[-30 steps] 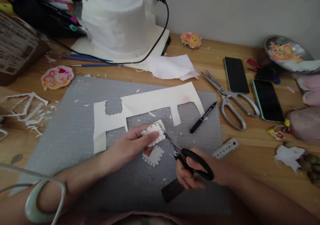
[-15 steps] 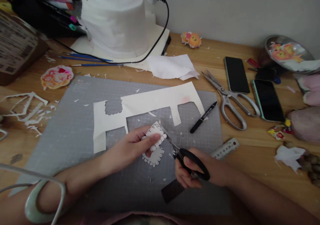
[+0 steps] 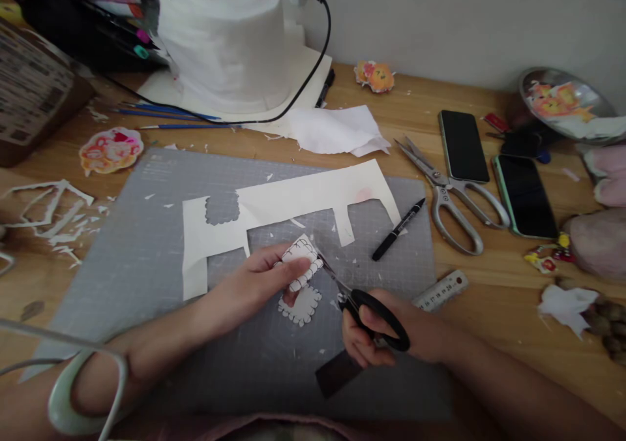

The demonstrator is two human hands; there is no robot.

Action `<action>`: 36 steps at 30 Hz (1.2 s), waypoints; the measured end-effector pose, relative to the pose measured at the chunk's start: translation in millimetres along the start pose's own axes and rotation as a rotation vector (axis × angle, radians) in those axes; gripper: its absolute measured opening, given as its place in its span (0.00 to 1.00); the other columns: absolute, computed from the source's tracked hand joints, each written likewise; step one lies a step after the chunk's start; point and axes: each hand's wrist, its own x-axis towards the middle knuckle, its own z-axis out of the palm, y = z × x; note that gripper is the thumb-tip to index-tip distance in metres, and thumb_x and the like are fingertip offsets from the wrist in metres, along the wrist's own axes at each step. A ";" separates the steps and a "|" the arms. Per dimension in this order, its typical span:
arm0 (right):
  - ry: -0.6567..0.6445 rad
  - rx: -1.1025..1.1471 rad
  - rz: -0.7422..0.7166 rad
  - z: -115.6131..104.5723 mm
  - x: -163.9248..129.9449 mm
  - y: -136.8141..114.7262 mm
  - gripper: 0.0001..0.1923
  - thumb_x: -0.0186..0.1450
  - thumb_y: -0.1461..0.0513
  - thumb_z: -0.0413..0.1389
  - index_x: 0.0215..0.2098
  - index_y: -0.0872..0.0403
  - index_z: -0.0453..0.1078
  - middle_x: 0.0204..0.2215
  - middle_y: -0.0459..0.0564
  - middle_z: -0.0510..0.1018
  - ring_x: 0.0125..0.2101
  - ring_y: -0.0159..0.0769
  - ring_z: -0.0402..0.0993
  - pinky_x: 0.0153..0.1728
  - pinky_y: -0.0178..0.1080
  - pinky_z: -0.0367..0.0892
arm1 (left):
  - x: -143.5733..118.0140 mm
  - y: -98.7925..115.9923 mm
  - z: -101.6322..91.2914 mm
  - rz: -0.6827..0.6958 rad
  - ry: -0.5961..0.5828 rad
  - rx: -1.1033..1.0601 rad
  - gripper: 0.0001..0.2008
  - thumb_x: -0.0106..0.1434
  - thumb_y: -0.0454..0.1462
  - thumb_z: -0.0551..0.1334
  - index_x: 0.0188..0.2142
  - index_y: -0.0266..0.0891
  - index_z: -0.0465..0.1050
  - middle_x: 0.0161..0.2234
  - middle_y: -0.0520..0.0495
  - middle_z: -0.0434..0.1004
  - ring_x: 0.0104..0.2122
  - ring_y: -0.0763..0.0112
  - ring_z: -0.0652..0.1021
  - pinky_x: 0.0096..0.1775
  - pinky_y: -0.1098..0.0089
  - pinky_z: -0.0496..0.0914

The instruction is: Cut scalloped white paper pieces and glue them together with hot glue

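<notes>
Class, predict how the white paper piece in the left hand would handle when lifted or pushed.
The paper piece would probably feel light, as it looks thin and small. It may be fairly stiff, jutting without visible droop past the left hand. Being flat, it would likely slide, not roll.

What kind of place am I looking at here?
Probably a craft desk, perhaps at home: a gridded cutting mat covers much of the wooden tabletop, with blue paintbrushes behind it and silver scissors at its right.
</notes>
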 end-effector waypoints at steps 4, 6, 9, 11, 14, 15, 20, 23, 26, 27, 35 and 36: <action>-0.009 -0.008 0.003 1.6 0.3 -3.6 0.26 0.60 0.41 0.44 0.18 0.53 0.53 0.09 0.39 0.58 0.18 0.28 0.60 0.23 0.34 0.57 | -1.2 2.6 1.3 -0.005 0.016 0.041 0.16 0.61 0.44 0.54 0.21 0.38 0.64 0.18 0.56 0.64 0.22 0.75 0.65 0.28 0.75 0.60; -0.004 -0.004 0.000 1.9 0.4 -3.5 0.26 0.60 0.41 0.44 0.18 0.53 0.53 0.09 0.39 0.57 0.18 0.28 0.60 0.23 0.34 0.57 | -1.4 3.7 1.6 -0.009 0.020 0.061 0.15 0.61 0.44 0.54 0.21 0.38 0.64 0.18 0.56 0.63 0.22 0.75 0.65 0.28 0.75 0.60; -0.010 -0.001 -0.009 1.2 0.4 -1.4 0.27 0.60 0.42 0.44 0.18 0.54 0.54 0.09 0.39 0.58 0.18 0.28 0.59 0.23 0.34 0.57 | -1.1 4.6 1.7 -0.014 0.014 0.070 0.16 0.60 0.44 0.54 0.21 0.38 0.64 0.18 0.55 0.63 0.21 0.75 0.65 0.27 0.75 0.60; -0.016 -0.002 -0.013 0.7 0.2 -0.1 0.27 0.61 0.42 0.44 0.19 0.54 0.55 0.10 0.39 0.58 0.18 0.27 0.59 0.23 0.34 0.58 | -0.8 4.9 1.9 -0.015 0.021 0.067 0.16 0.60 0.44 0.54 0.21 0.38 0.64 0.18 0.55 0.63 0.21 0.75 0.65 0.27 0.75 0.60; -0.015 0.006 0.010 0.9 0.4 0.3 0.26 0.60 0.42 0.45 0.19 0.54 0.56 0.11 0.40 0.60 0.18 0.27 0.59 0.23 0.34 0.58 | -0.6 5.1 2.3 -0.016 0.034 0.062 0.16 0.59 0.44 0.55 0.20 0.39 0.64 0.18 0.55 0.63 0.21 0.75 0.65 0.27 0.75 0.60; -0.012 0.011 0.023 1.3 0.6 0.0 0.26 0.60 0.41 0.45 0.20 0.54 0.56 0.11 0.39 0.60 0.17 0.27 0.58 0.23 0.34 0.57 | -0.6 5.1 2.3 -0.018 0.034 0.061 0.16 0.59 0.45 0.55 0.20 0.39 0.64 0.18 0.55 0.63 0.21 0.75 0.65 0.27 0.75 0.60; 0.022 0.017 0.079 3.8 1.9 -2.7 0.28 0.56 0.39 0.46 0.19 0.54 0.56 0.11 0.39 0.59 0.16 0.26 0.56 0.21 0.34 0.55 | -0.4 5.2 2.2 -0.025 0.033 0.056 0.16 0.59 0.44 0.55 0.20 0.39 0.64 0.18 0.55 0.64 0.21 0.75 0.65 0.27 0.75 0.61; 0.018 -0.013 0.077 3.9 1.7 -3.5 0.28 0.57 0.39 0.45 0.20 0.54 0.55 0.11 0.39 0.59 0.17 0.27 0.57 0.21 0.34 0.55 | -0.4 5.0 2.7 -0.023 0.040 0.045 0.15 0.60 0.44 0.55 0.21 0.39 0.64 0.18 0.55 0.64 0.22 0.75 0.65 0.28 0.74 0.61; 0.011 -0.020 0.053 2.9 0.8 -2.7 0.27 0.58 0.40 0.44 0.21 0.54 0.55 0.12 0.39 0.59 0.17 0.27 0.57 0.22 0.34 0.55 | -0.2 2.8 2.6 -0.023 0.052 0.015 0.15 0.60 0.44 0.55 0.21 0.39 0.64 0.18 0.55 0.64 0.21 0.75 0.65 0.27 0.74 0.61; 0.008 -0.020 0.048 2.4 0.4 -2.2 0.27 0.59 0.40 0.44 0.21 0.54 0.55 0.12 0.39 0.59 0.18 0.27 0.57 0.23 0.34 0.56 | 0.0 1.6 2.3 -0.023 0.046 0.000 0.15 0.60 0.44 0.55 0.21 0.39 0.63 0.18 0.55 0.64 0.21 0.75 0.65 0.27 0.74 0.61; 0.020 0.019 0.040 1.7 0.0 -0.1 0.25 0.60 0.42 0.46 0.21 0.55 0.56 0.12 0.39 0.59 0.17 0.26 0.58 0.23 0.33 0.56 | 1.7 -0.8 -0.3 -0.035 0.053 -0.110 0.15 0.59 0.44 0.55 0.20 0.39 0.63 0.16 0.55 0.64 0.20 0.74 0.65 0.27 0.72 0.61; 0.021 0.032 0.036 2.0 0.2 -0.1 0.25 0.60 0.43 0.46 0.21 0.55 0.56 0.12 0.39 0.59 0.17 0.26 0.58 0.23 0.33 0.56 | 1.6 -0.5 -0.2 -0.032 0.055 -0.114 0.15 0.59 0.44 0.55 0.19 0.39 0.63 0.16 0.55 0.64 0.20 0.74 0.65 0.27 0.73 0.61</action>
